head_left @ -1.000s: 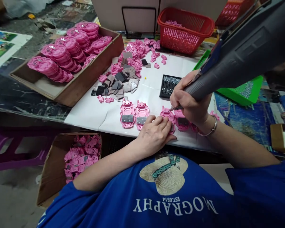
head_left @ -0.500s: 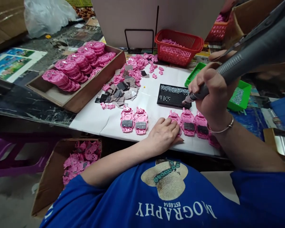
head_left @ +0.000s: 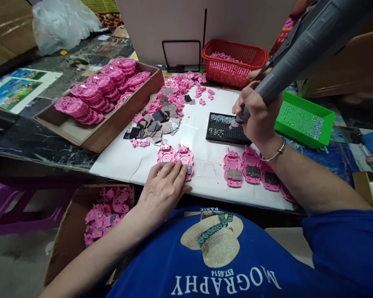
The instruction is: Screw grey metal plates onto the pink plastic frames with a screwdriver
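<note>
My right hand [head_left: 257, 114] is wrapped around a grey electric screwdriver [head_left: 286, 78]. Its tip is at a black screw tray [head_left: 218, 132] with small silver screws in its holes and heaped along its far side. My left hand [head_left: 165, 186] lies with fingers stretched over two pink plastic casings, covering most of the left casing [head_left: 166, 153] and part of the right casing [head_left: 184, 154]. Grey plates sit in the casings, partly hidden under my fingers. To the right, several more pink casings [head_left: 233, 160] stand in a row with grey or black plates on them.
Loose grey plates [head_left: 155, 124] and small pink parts [head_left: 183, 85] are heaped behind my left hand. A cardboard tray [head_left: 112, 128] holds stacked pink casings. At the back stands a red basket [head_left: 236, 74]; at right, a green tray [head_left: 325, 132] of screws. Below left is a cardboard box [head_left: 62, 231].
My left hand has moved left, from the right-hand row of casings to the two left ones. My right hand has shifted left with the screwdriver, whose tip stays at the screw tray.
</note>
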The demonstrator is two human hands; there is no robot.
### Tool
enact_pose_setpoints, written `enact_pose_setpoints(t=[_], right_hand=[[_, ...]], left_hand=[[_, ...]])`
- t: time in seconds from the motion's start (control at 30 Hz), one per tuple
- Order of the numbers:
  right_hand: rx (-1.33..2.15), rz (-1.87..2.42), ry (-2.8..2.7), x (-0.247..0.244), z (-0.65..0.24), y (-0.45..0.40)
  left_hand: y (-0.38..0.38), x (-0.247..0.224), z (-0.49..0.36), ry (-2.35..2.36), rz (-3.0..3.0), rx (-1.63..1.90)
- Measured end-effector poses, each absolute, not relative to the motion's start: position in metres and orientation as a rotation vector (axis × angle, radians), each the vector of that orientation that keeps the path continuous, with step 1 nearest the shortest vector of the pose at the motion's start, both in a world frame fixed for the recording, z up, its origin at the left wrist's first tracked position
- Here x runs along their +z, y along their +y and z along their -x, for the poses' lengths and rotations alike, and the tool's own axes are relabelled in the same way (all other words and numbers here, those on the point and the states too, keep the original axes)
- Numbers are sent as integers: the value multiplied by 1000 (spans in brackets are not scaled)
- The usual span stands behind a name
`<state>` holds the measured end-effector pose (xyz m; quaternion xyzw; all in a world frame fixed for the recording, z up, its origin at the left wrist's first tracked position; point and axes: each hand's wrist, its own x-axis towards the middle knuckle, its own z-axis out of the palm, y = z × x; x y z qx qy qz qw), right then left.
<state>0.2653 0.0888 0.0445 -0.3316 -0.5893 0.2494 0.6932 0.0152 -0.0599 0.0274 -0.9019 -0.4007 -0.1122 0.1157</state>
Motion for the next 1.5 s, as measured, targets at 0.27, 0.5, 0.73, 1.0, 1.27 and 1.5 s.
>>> enact_pose_setpoints(t=[0.27,0.5,0.73,1.0,1.27,1.5], right_hand=[[607,864,-1322,40,-264,86],[646,897,-1264,42,-261,83],[632,749,-1245,36,-261,91],[600,890,-1295,33,-262,89],[598,800,-1219,58,-257,82],[741,713,-1310,65,-236,45]], left_hand=[[-49,5,-45,-1025,2718,-518],[-44,-2,-70,-958,2816,-594],[-42,-4,-75,-1000,2883,-736],[-39,-5,-75,-1006,2903,-781],[-40,-6,-75,-1013,2912,-775],[-40,-5,-75,-1018,2922,-744]])
